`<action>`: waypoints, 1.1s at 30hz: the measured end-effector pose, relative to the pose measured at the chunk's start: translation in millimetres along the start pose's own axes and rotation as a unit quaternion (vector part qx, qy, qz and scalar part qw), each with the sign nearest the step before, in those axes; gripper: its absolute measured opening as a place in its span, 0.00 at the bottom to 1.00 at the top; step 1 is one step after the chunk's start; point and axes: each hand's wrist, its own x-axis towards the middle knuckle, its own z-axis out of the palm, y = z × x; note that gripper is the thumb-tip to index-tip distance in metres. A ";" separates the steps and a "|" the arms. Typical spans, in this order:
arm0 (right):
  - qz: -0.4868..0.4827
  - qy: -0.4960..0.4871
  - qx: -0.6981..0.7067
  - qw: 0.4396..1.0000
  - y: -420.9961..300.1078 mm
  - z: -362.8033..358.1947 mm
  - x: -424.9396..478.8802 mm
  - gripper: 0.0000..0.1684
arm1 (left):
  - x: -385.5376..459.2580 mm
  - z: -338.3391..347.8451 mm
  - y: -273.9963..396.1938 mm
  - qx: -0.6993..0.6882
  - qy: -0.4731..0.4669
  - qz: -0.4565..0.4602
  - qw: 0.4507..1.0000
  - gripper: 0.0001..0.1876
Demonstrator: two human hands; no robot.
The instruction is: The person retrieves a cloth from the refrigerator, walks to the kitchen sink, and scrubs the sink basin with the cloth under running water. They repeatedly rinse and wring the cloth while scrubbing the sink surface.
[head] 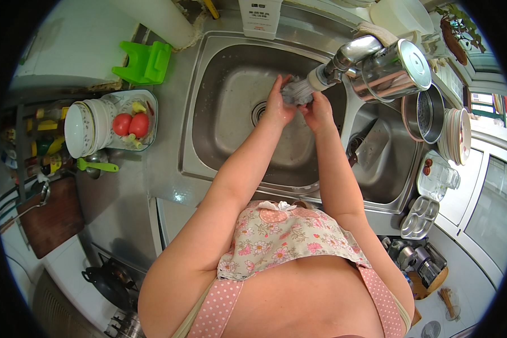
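Note:
Both hands are over the large stainless-steel sink basin (224, 105), under the faucet (336, 61). A stream of water (299, 88) runs from its pale spout onto a wet, grey, crumpled cloth-like thing (290, 100); its exact kind is hard to tell through the water. My left hand (279, 105) grips its left side, fingers pointing up. On the lower right side, my right hand (319, 110) pinches it with bent fingers. The round drain (259, 113) is partly hidden behind my left wrist.
A cleaver (372, 145) lies in the smaller basin (388, 181) at right. A cylindrical metal filter (391, 72) juts from the faucet. Stacked bowls (88, 129) and tomatoes (131, 124) in a tray stand left, near a green plastic holder (145, 63). Plates (454, 135) line the right edge.

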 end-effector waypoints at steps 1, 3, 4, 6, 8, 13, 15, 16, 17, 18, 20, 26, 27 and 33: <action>0.003 0.005 0.022 1.000 0.1 1.4 -0.6 0.14 | -0.1 -1.0 0.2 -0.007 0.000 -0.006 1.000 0.20; 0.009 0.015 0.065 0.998 0.2 7.5 -3.0 0.14 | 1.2 -6.5 1.4 -0.028 -0.016 -0.009 0.999 0.20; -0.014 0.028 0.085 0.996 0.6 8.6 -1.4 0.14 | 2.4 -10.8 2.4 -0.038 -0.025 -0.011 0.999 0.20; -0.060 0.053 0.125 0.989 0.7 12.1 2.5 0.13 | 5.4 -18.8 7.1 -0.060 -0.026 -0.001 0.998 0.19; -0.093 0.058 0.004 0.994 6.1 16.0 -0.1 0.14 | 7.6 -24.8 8.1 -0.042 -0.012 0.031 0.999 0.16; -0.339 0.099 -0.462 0.814 35.0 17.2 10.6 0.19 | -9.0 3.0 -1.6 0.040 -0.025 0.118 0.992 0.13; -0.328 0.147 -0.465 0.809 30.0 33.5 -1.9 0.16 | -7.6 1.2 -2.5 0.050 -0.030 0.143 0.988 0.13; -0.319 0.166 -0.484 0.798 27.5 37.0 -4.1 0.14 | -7.1 0.5 -2.4 0.056 -0.034 0.154 0.986 0.13; -0.310 0.186 -0.502 0.786 24.5 40.8 -6.5 0.13 | -6.5 -0.7 -0.7 0.053 -0.010 0.149 0.987 0.13; -0.279 0.184 -0.507 0.794 19.1 46.5 -10.2 0.12 | -7.5 2.2 0.8 0.048 0.013 0.142 0.989 0.13; -0.217 0.180 -0.515 0.810 12.3 57.8 -15.9 0.10 | -5.7 2.2 2.6 0.016 0.047 0.134 0.990 0.13; -0.217 0.198 -0.512 0.808 18.0 52.2 -8.2 0.21 | -3.1 0.5 10.0 0.009 0.055 0.111 0.992 0.16; -0.230 0.198 -0.542 0.784 21.8 46.1 -2.9 0.20 | -9.4 10.2 10.8 0.018 0.061 0.108 0.992 0.16; -0.016 0.151 -0.449 0.881 28.6 1.0 37.1 0.12 | -22.9 16.0 23.1 0.067 -0.002 0.048 0.997 0.15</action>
